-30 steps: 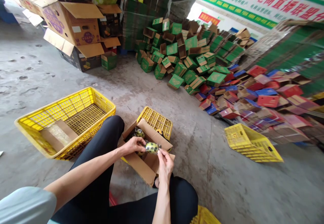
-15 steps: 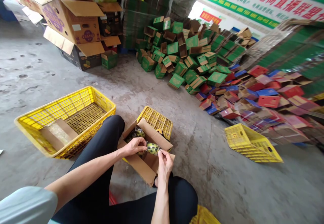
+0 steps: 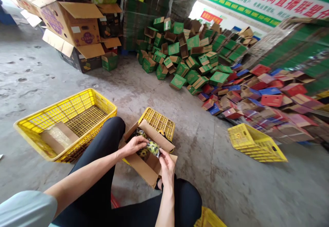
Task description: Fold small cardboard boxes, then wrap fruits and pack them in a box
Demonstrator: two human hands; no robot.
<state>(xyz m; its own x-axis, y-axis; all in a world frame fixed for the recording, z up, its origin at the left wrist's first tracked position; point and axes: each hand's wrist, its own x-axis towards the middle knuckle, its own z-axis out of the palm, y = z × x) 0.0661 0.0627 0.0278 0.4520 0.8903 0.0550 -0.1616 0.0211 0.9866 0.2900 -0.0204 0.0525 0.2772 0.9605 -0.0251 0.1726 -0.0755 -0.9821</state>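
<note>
In the head view, a plastic-wrapped green-and-dark item point(image 3: 153, 148) is being held up around the middle of the frame, over an open cardboard box point(image 3: 146, 172), with one end pinched by the fingers of the left hand point(image 3: 135, 144) and the other by those of the right hand point(image 3: 167, 163). More wrapped pieces point(image 3: 142, 151) can be seen in the box (pretty shiny wrap, too), and an upside-down-looking yellow crate point(image 3: 160, 122) is sitting just behind it. A big yellow basket point(image 3: 102, 108) with a flat piece of cardboard point(image 3: 60, 137) in it is parked at left, while loads of green boxes point(image 3: 177, 82) are heaped up top center.
</note>
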